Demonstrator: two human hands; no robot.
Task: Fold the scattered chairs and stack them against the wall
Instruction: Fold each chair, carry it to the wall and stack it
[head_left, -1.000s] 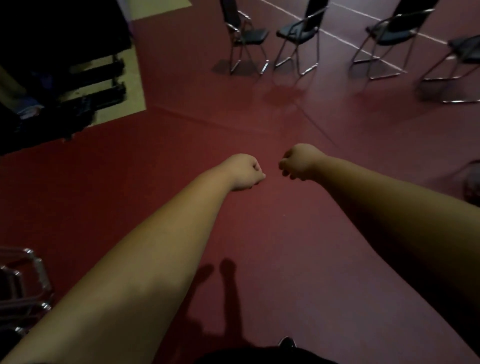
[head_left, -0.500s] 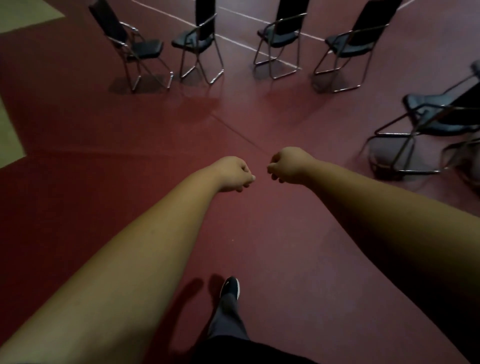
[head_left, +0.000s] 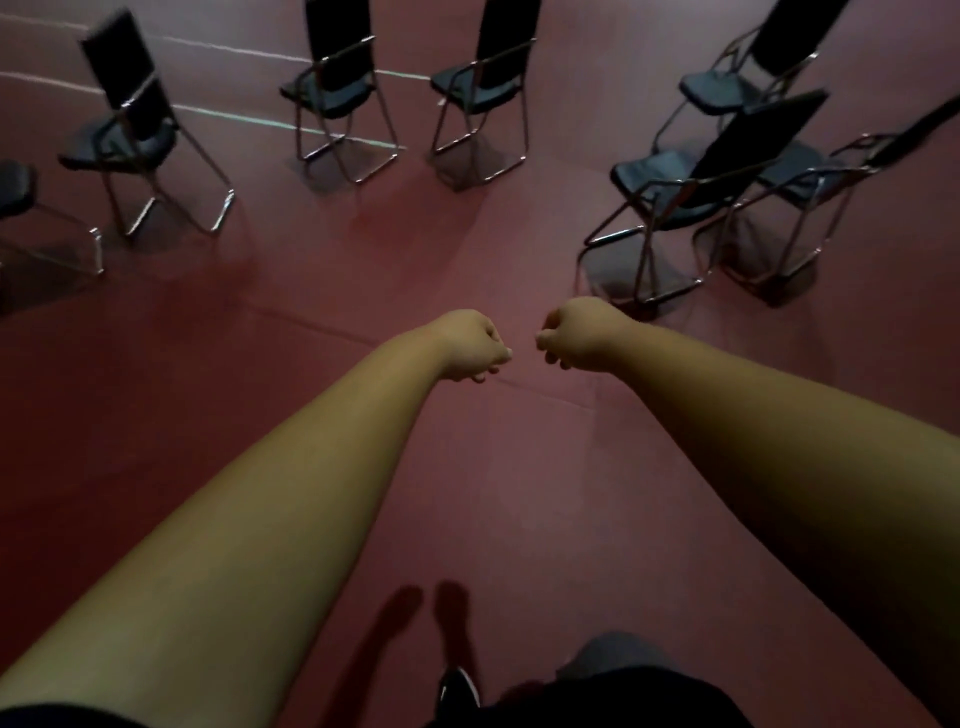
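Dark red floor (head_left: 156, 389), head view. Black-seated chairs (head_left: 337, 93) on chrome frames stand unfolded in a loose arc ahead, none stacked (no wall shows here). Left hand (head_left: 470, 345) and right hand (head_left: 582, 335) reach forward, each curled into a fist around nothing, close together but apart. Step, as I judge it: walking up to a chair. The nearest chair (head_left: 657, 174) stands just beyond the right hand. The next move calls for uncurling the fingers onto its backrest and seat to fold it.

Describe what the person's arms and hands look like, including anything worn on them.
The left forearm and right forearm are bare up to the wrist: no sleeves, gloves, watch or bands show. The left hand and right hand carry no visible rings or markings. Some dark clothing shows at the bottom edge.
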